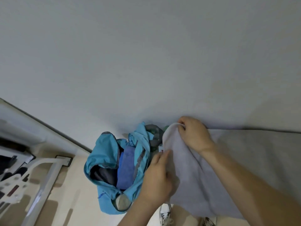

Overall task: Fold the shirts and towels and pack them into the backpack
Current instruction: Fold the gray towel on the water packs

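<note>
Towel [203, 185], lower right beside the open backpack [104, 149], is pinched at its corner by the right hand [193, 136] and edge by the left hand [158, 175]; slack may snag the opening.

No wording is legible; the small tag [161, 150] on the grey towel [192, 168] is too blurred.

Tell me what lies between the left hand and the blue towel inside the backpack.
In the head view, only the teal side wall of the backpack, with its grey zipper strip, lies between the left hand and the blue towel.
</note>
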`<move>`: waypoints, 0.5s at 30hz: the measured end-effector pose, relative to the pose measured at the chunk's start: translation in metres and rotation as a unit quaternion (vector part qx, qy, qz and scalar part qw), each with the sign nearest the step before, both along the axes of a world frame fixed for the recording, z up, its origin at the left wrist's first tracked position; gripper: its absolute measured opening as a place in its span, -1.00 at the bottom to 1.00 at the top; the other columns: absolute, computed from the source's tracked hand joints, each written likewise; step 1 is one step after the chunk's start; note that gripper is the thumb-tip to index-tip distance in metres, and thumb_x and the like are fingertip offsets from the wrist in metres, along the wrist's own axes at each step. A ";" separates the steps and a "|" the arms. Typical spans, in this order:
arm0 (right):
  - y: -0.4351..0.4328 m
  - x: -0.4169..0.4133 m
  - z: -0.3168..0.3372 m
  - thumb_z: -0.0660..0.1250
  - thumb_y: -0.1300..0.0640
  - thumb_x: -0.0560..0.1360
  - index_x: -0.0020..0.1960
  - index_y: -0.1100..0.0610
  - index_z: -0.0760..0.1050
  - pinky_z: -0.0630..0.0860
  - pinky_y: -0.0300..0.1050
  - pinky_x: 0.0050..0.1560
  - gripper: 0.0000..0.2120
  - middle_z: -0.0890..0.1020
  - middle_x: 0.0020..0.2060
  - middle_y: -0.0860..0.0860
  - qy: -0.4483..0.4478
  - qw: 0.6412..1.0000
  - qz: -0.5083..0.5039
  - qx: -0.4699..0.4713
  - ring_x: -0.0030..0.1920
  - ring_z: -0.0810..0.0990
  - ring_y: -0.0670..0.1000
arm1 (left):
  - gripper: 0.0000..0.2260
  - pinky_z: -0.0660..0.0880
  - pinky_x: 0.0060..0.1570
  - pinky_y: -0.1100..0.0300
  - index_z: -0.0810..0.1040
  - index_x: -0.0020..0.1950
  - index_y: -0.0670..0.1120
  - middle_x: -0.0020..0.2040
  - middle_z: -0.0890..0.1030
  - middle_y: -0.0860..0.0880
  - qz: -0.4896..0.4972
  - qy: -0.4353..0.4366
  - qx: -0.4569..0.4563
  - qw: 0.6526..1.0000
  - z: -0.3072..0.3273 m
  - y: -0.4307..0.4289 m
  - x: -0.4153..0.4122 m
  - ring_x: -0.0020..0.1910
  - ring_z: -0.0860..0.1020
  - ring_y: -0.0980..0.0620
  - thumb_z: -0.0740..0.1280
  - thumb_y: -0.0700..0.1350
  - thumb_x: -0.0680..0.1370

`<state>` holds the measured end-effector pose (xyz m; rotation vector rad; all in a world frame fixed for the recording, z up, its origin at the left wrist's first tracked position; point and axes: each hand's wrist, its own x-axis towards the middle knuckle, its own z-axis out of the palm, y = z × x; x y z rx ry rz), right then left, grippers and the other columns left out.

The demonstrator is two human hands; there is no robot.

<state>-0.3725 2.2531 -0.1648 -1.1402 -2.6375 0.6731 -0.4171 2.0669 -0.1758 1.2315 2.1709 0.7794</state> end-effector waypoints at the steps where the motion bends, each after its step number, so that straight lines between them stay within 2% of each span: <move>1: 0.000 -0.002 -0.001 0.23 0.21 0.53 -0.01 0.19 0.53 0.37 -0.05 -0.07 -0.88 0.62 -0.03 0.14 0.012 1.000 0.004 0.025 0.01 0.55 0.17 | -0.36 0.28 0.21 0.29 0.24 0.48 -0.05 0.42 0.27 -0.02 0.000 0.008 -0.012 1.000 0.000 -0.002 0.000 0.34 0.36 -0.04 0.20 -0.29 0.38; 4: -0.001 -0.010 -0.008 0.29 0.34 0.43 -0.03 0.20 0.53 0.41 -0.04 -0.10 -0.86 0.60 -0.07 0.15 0.059 0.995 0.031 0.074 -0.06 0.58 0.20 | -0.35 0.27 0.28 0.24 0.14 0.52 -0.10 0.52 0.10 -0.02 0.010 0.034 -0.026 0.999 0.004 -0.006 0.001 0.43 0.27 -0.05 0.17 -0.27 0.43; 7: -0.003 -0.010 -0.016 0.23 0.33 0.39 -0.09 0.22 0.54 0.37 -0.16 -0.11 -0.84 0.57 -0.11 0.16 0.147 0.984 0.043 0.095 -0.12 0.54 0.14 | -0.27 0.30 0.27 0.25 0.04 0.56 -0.08 0.56 -0.05 0.01 0.005 0.056 -0.020 0.998 0.014 -0.007 0.001 0.47 0.20 0.00 -0.11 -0.04 0.34; 8: -0.005 -0.009 -0.017 0.17 0.29 0.40 -0.10 0.23 0.55 0.37 -0.19 -0.11 -0.80 0.56 -0.10 0.18 0.164 0.981 0.045 0.093 -0.12 0.52 0.12 | -0.24 0.31 0.26 0.25 0.00 0.56 -0.07 0.56 -0.10 0.03 0.001 0.058 -0.028 0.998 0.016 -0.006 0.000 0.48 0.18 0.02 -0.12 -0.03 0.32; 11: -0.007 -0.009 -0.022 0.11 0.21 0.41 -0.08 0.21 0.55 0.49 -0.07 -0.11 -0.75 0.51 -0.05 0.18 0.144 0.984 0.057 0.083 -0.12 0.52 0.13 | -0.24 0.41 0.14 0.17 -0.06 0.56 -0.11 0.56 -0.13 -0.01 -0.001 0.086 -0.059 0.995 0.017 -0.004 -0.003 0.39 0.34 -0.08 0.00 -0.13 0.33; 15: -0.018 -0.011 -0.019 0.11 0.12 0.43 -0.01 0.17 0.56 0.57 0.00 -0.12 -0.70 0.54 -0.01 0.12 0.082 0.989 0.090 0.087 -0.06 0.54 0.15 | -0.26 0.45 0.04 0.12 -0.04 0.55 -0.12 0.55 -0.02 -0.07 0.040 0.100 -0.092 0.990 0.014 0.005 -0.012 0.21 0.48 -0.13 0.18 -0.22 0.41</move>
